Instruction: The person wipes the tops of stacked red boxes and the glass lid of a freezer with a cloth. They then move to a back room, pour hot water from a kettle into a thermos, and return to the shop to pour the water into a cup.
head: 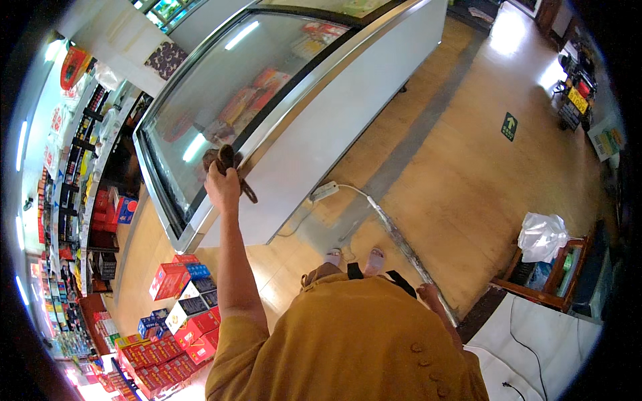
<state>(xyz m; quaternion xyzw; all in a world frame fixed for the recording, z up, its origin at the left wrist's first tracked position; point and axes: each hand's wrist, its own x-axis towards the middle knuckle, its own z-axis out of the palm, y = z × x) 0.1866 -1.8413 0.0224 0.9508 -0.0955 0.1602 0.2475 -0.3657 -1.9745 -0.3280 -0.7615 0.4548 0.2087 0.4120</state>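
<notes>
My left hand [223, 188] grips a dark brown cloth [228, 158] at the edge of a chest freezer. The cloth rests where the sliding glass lid [210, 100] meets the metal rim [291, 108]. Through the fogged glass, red boxes [251, 97] show inside the freezer. Low at my side hangs my right hand [428, 293], partly hidden by the mustard-coloured top; its fingers are too small and covered to tell whether they hold anything. The freezer's white side panel [351, 105] faces me.
A power strip [325, 191] lies by the freezer base, its cable running under a taped strip [401, 240] across the floor. Stacked red cartons [165, 358] stand at left, near stocked shelves [75, 180]. To the right are a wooden-framed cabinet [541, 295] and a parked motorbike [577, 90].
</notes>
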